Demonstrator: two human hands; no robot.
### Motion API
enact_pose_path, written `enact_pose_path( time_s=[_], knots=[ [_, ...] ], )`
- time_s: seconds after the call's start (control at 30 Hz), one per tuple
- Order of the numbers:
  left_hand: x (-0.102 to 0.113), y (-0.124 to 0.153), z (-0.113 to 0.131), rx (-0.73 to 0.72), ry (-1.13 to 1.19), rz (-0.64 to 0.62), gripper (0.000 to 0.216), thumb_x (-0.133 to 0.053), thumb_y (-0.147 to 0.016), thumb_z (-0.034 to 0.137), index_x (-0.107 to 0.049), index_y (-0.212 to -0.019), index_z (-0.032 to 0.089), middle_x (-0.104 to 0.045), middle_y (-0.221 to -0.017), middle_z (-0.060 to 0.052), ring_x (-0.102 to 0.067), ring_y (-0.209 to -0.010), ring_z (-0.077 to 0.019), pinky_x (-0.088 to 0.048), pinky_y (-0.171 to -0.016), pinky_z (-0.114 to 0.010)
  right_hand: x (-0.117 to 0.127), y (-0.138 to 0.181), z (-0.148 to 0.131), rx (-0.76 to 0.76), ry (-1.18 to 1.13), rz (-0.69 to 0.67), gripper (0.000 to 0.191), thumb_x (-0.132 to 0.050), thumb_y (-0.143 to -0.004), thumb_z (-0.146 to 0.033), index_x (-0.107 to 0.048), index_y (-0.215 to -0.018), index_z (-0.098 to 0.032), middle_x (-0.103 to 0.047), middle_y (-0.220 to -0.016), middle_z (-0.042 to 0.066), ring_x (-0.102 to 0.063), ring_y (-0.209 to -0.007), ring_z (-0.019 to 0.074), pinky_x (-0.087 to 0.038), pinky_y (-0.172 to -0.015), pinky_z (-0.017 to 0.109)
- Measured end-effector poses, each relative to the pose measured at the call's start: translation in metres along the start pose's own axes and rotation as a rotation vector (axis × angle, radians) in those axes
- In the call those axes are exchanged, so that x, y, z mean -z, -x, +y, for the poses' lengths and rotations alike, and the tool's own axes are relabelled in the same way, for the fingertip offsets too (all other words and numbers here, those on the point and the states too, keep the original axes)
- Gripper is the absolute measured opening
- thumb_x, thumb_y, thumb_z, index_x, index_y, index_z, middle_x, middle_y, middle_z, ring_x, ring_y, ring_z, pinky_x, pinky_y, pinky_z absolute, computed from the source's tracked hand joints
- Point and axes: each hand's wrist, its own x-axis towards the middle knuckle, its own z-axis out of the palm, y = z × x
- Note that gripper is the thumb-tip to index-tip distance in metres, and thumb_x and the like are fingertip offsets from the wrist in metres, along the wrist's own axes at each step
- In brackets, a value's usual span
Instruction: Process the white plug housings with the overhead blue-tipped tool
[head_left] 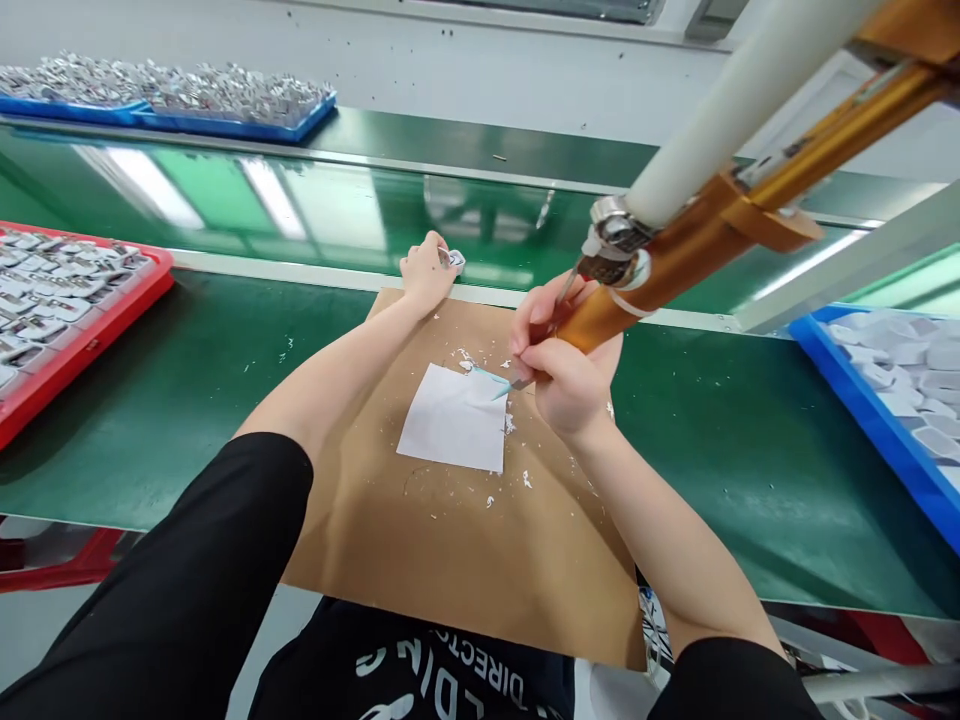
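My left hand (pixel 424 272) is stretched to the far edge of a brown cardboard sheet (pixel 450 520), pinching a small white part (pixel 454 260) over the shiny green conveyor belt (pixel 315 210). My right hand (pixel 564 372) is closed around the tip of an orange glue gun (pixel 675 270) that carries a white cartridge (pixel 735 100). Its nozzle (pixel 504 384) points down at the top right corner of a white paper square (pixel 456 420). White glue crumbs lie scattered around the paper.
A red tray (pixel 90 330) of small white parts sits at the left on the green table (pixel 187 400). A blue tray (pixel 877 420) of white parts sits at the right. Another blue tray (pixel 225 125) stands beyond the belt.
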Motion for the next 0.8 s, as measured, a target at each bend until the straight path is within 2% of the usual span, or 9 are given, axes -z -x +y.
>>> enact_pose_path(
  time_s=[0.1, 0.2, 0.27, 0.33, 0.4, 0.47, 0.53, 0.63, 0.8],
  knots=[
    [0.008, -0.002, -0.006, 0.015, -0.035, 0.044, 0.035, -0.064, -0.074, 0.009, -0.050, -0.105, 0.020, -0.061, -0.108, -0.009, -0.049, -0.113, -0.0280, -0.031, -0.102, -0.048, 0.000, 0.001, 0.000, -0.016, 0.022, -0.002, 0.019, -0.048, -0.053, -0.005, -0.049, -0.065, -0.020, -0.050, -0.054, -0.006, -0.037, -0.040, 0.0060, -0.026, -0.035, 0.022],
    [0.029, 0.031, 0.002, -0.142, 0.061, 0.089, 0.033, -0.060, -0.080, 0.011, -0.051, -0.110, 0.021, -0.058, -0.119, -0.009, -0.046, -0.120, -0.0239, -0.033, -0.104, -0.040, 0.000, 0.001, 0.000, -0.025, 0.050, -0.002, 0.017, -0.047, -0.053, -0.008, -0.048, -0.064, -0.021, -0.048, -0.054, -0.006, -0.037, -0.041, 0.0067, -0.027, -0.036, 0.022],
    [0.042, 0.066, 0.009, -0.249, 0.138, 0.033, 0.015, -0.053, -0.086, 0.015, -0.055, -0.099, 0.020, -0.061, -0.112, -0.006, -0.051, -0.114, -0.0202, -0.037, -0.102, -0.036, 0.000, 0.000, 0.000, -0.026, 0.065, -0.010, 0.017, -0.047, -0.053, -0.008, -0.047, -0.064, -0.021, -0.047, -0.053, -0.006, -0.037, -0.042, 0.0068, -0.027, -0.037, 0.023],
    [0.052, 0.101, 0.014, -0.287, 0.184, -0.062, 0.005, -0.051, -0.089, 0.020, -0.056, -0.089, 0.019, -0.064, -0.101, -0.004, -0.057, -0.101, -0.0181, -0.042, -0.093, -0.034, 0.001, -0.001, 0.000, -0.023, 0.064, -0.018, 0.018, -0.047, -0.053, -0.007, -0.046, -0.064, -0.021, -0.047, -0.053, -0.006, -0.036, -0.042, 0.0068, -0.026, -0.038, 0.023],
    [0.056, 0.126, 0.015, -0.353, 0.231, -0.142, 0.014, -0.052, -0.090, 0.026, -0.056, -0.078, 0.019, -0.065, -0.089, -0.003, -0.059, -0.089, -0.0170, -0.044, -0.088, -0.034, 0.003, -0.002, 0.000, -0.028, 0.060, -0.010, 0.019, -0.048, -0.054, -0.007, -0.046, -0.066, -0.021, -0.047, -0.053, -0.006, -0.036, -0.041, 0.0069, -0.027, -0.038, 0.023],
    [0.057, 0.139, 0.015, -0.394, 0.273, -0.200, 0.022, -0.053, -0.090, 0.031, -0.056, -0.071, 0.019, -0.065, -0.080, -0.002, -0.060, -0.081, -0.0161, -0.046, -0.083, -0.032, 0.005, -0.003, 0.001, -0.025, 0.062, 0.004, 0.020, -0.049, -0.055, -0.007, -0.047, -0.068, -0.021, -0.047, -0.053, -0.006, -0.036, -0.041, 0.0070, -0.027, -0.039, 0.024],
    [0.056, 0.141, 0.015, -0.361, 0.302, -0.258, 0.026, -0.052, -0.090, 0.033, -0.057, -0.069, 0.019, -0.065, -0.075, -0.002, -0.060, -0.076, -0.0148, -0.047, -0.076, -0.030, 0.007, -0.004, 0.002, -0.020, 0.069, 0.018, 0.020, -0.049, -0.055, -0.006, -0.047, -0.068, -0.021, -0.047, -0.053, -0.006, -0.036, -0.041, 0.0069, -0.026, -0.039, 0.024],
    [0.055, 0.139, 0.015, -0.221, 0.323, -0.328, 0.030, -0.052, -0.090, 0.036, -0.060, -0.069, 0.017, -0.065, -0.072, -0.002, -0.061, -0.069, -0.0134, -0.047, -0.068, -0.026, 0.009, -0.004, 0.004, -0.017, 0.063, 0.028, 0.017, -0.049, -0.056, -0.006, -0.047, -0.066, -0.020, -0.047, -0.054, -0.005, -0.036, -0.041, 0.0060, -0.026, -0.040, 0.024],
    [0.057, 0.139, 0.016, -0.095, 0.367, -0.375, 0.035, -0.052, -0.088, 0.040, -0.056, -0.062, 0.016, -0.062, -0.064, -0.001, -0.060, -0.064, -0.0126, -0.045, -0.063, -0.024, 0.008, -0.005, 0.005, -0.021, 0.027, 0.002, 0.017, -0.048, -0.056, -0.006, -0.047, -0.063, -0.021, -0.046, -0.054, -0.005, -0.033, -0.040, 0.0059, -0.023, -0.039, 0.024]
  ],
)
